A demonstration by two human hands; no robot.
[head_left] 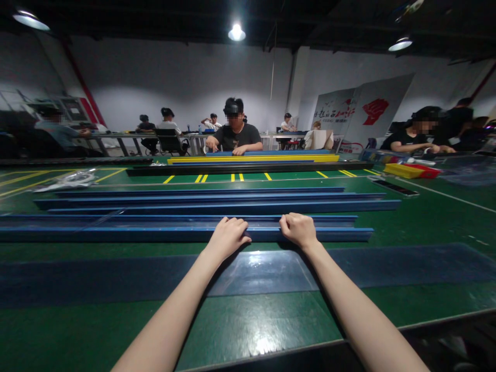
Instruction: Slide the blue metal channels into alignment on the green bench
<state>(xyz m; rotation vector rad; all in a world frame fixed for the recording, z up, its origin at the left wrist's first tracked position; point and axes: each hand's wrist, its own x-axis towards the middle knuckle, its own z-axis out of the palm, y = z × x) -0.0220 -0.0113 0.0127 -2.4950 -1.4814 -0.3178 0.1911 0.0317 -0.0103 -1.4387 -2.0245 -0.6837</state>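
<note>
A long blue U-shaped channel strip lies lengthwise across the table in front of me. My left hand is closed over it, with the thumb along the near wall and the fingers reaching over into the trough. Farther right, my right hand grips the same strip near its right end, fingers curled in; the fingertips are partly hidden. Between my forearms and beyond them on both sides, a flat clear plastic sheet lies on the table, nearer to me than the strip.
More blue channel strips lie just behind. Farther off are a black strip and a yellow strip, with a co-worker behind them. A phone and a yellow tray sit right; clear plastic bags lie left.
</note>
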